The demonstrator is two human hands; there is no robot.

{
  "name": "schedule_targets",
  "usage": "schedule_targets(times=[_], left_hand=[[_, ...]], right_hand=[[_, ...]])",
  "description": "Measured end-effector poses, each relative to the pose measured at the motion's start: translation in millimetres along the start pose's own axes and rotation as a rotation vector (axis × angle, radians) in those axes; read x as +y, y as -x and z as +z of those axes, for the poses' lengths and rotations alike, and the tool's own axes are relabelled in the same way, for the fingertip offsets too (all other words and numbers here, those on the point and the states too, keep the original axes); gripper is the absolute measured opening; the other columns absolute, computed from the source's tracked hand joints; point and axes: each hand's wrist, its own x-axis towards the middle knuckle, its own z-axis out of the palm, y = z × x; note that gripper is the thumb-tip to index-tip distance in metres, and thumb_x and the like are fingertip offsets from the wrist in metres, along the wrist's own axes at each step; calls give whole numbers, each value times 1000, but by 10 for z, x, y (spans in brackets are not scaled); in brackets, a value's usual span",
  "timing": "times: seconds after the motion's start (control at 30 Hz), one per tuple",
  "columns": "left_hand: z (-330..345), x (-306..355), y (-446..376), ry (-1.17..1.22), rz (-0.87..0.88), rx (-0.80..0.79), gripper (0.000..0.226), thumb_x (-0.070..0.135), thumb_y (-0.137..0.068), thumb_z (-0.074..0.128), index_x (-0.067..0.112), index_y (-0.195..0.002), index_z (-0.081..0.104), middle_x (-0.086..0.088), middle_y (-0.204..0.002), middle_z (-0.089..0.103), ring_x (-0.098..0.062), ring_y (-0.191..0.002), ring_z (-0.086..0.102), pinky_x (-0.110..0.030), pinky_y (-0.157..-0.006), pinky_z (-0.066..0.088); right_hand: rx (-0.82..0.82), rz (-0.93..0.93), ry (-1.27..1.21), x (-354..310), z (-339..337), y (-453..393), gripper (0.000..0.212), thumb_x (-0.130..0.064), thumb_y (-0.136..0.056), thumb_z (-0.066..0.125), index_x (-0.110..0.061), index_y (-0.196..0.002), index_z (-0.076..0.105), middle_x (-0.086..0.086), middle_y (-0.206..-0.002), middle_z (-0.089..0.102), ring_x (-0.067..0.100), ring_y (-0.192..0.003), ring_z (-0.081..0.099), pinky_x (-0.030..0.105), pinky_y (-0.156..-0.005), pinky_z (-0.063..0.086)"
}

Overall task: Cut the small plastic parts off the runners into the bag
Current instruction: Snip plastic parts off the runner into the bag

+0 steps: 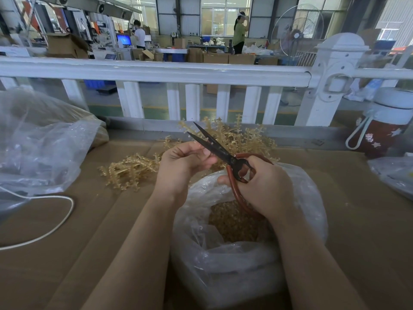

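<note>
So the bag sits on the table right in front, with cut parts inside it. Both hands are above its far edge, left hand left of the right hand, scissors between them. Runners piled behind, on the left and in the middle. Another big bag far left, bottle far right, fence behind everything.

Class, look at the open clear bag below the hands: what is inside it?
The clear bag holds a heap of small amber plastic parts, seen through its open mouth. The right hand and crumpled plastic cover the heap's edges, so its depth cannot be seen.
</note>
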Motion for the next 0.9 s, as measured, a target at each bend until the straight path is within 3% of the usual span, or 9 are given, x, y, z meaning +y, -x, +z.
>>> schedule_targets(times=[0.1, 0.27, 0.5, 0.9], left_hand=[[4, 11, 2, 7, 2, 10, 10, 11, -69, 72, 12, -78, 75, -10, -80, 76, -18, -71, 72, -26, -69, 58], [1, 7, 5, -103, 61, -11, 22, -7, -85, 65, 11, -78, 75, -9, -79, 75, -18, -71, 72, -26, -70, 58], [6, -13, -12, -249, 98, 16, 22, -13, -88, 60, 5, -77, 68, -5, -75, 75, -18, -72, 73, -22, -69, 56], [16, 12, 2, -197, 106, -40, 21, -11, -89, 59, 4, -85, 72, -7, -76, 74, -18, -70, 69, -23, -69, 55]], right_hand=[[-7, 6, -29, 3, 2, 1, 66, -92, -63, 54, -34, -91, 69, -25, -72, 61, -10, -67, 53, 7, -60, 38], [-14, 10, -5, 11, -5, -13, 67, -95, -62, 51, -37, -91, 66, -27, -73, 58, -4, -67, 53, 12, -61, 40], [4, -29, 70, -34, -46, -9, 59, -92, -66, 46, -39, -87, 57, -29, -63, 45, -11, -59, 43, 11, -53, 28], [17, -34, 8, -15, -36, 2, 75, -96, -64, 43, -32, -91, 70, -25, -68, 54, -2, -61, 49, 7, -58, 35]])
